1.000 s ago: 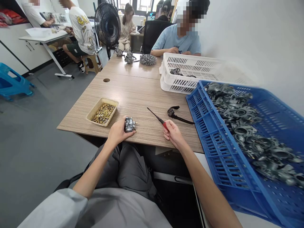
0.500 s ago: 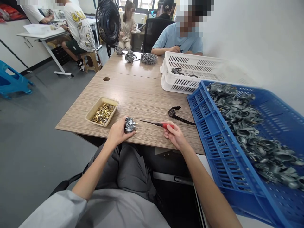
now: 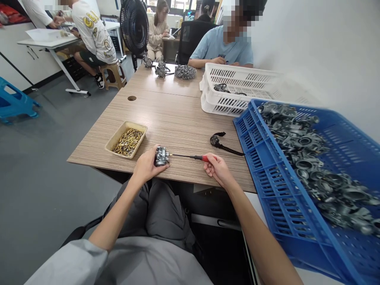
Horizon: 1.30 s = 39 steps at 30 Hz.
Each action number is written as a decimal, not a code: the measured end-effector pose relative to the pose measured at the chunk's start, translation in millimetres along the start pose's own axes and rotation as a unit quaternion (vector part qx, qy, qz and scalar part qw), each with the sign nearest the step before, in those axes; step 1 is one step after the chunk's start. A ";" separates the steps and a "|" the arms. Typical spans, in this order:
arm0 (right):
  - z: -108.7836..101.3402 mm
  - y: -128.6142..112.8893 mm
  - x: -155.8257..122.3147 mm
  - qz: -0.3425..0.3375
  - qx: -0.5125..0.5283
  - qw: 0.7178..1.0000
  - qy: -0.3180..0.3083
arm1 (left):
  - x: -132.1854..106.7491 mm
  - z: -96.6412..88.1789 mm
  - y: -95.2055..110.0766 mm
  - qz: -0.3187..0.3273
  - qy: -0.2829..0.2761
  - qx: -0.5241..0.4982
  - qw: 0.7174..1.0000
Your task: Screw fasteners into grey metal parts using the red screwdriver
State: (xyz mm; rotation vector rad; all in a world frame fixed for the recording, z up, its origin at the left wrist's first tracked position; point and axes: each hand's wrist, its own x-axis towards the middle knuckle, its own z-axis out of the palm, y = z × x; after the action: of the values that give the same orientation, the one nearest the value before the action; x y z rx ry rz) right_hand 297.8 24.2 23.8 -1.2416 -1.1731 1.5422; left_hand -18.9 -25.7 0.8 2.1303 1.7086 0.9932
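My left hand (image 3: 145,166) grips a small grey metal carburettor part (image 3: 162,156) that rests on the wooden table (image 3: 175,118) near its front edge. My right hand (image 3: 216,168) is closed round the red handle of a thin screwdriver (image 3: 190,157). The screwdriver lies almost level, its tip touching the right side of the metal part. A shallow beige tray of brass screws (image 3: 127,139) sits just left of my left hand.
A black wristwatch (image 3: 219,142) lies behind my right hand. A blue crate (image 3: 267,190) full of grey metal castings stands at the right, a white crate (image 3: 234,87) behind it. A person in a light blue shirt (image 3: 222,49) sits at the far end; others work further back beside a fan (image 3: 135,27).
My right hand has swung the screwdriver from pointing up and away to lying level, and brought its tip to the metal part. My left hand has kept the part in place.
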 end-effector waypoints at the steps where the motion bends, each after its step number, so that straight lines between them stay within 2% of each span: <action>1: 0.4 0.0 -0.2 0.000 -0.006 1.000 -0.001 | 0.1 -0.1 0.0 -0.002 0.000 -0.001 1.000; 10: 4.3 -8.6 -8.9 -0.027 0.020 0.998 -0.052 | 0.5 -0.4 -0.5 0.000 -0.004 -0.004 1.000; 16: 6.9 -2.8 -5.8 -0.026 -0.057 0.998 -0.008 | 0.2 -0.2 -1.0 -0.005 -0.005 -0.002 1.000; 23: 5.7 -6.4 -8.8 -0.042 0.005 0.998 -0.055 | 0.3 -0.6 -1.5 -0.005 0.000 -0.002 1.000; 30: 4.8 -2.1 -5.3 -0.033 -0.054 0.997 -0.042 | -0.1 0.7 -3.0 -0.004 0.001 -0.004 1.000; 36: 3.4 -6.1 -8.1 -0.034 0.002 0.997 -0.072 | -0.5 0.9 -2.6 -0.003 0.005 -0.002 1.000; 39: 2.9 -4.8 -6.5 -0.029 -0.016 0.997 -0.067 | -0.2 1.2 -2.9 0.000 0.005 -0.006 1.000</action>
State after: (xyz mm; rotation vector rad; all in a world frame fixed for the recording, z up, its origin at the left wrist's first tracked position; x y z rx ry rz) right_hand 296.3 18.6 30.1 -1.1285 -1.3138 1.5882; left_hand -20.4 -24.8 -1.8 2.1212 1.7025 1.0126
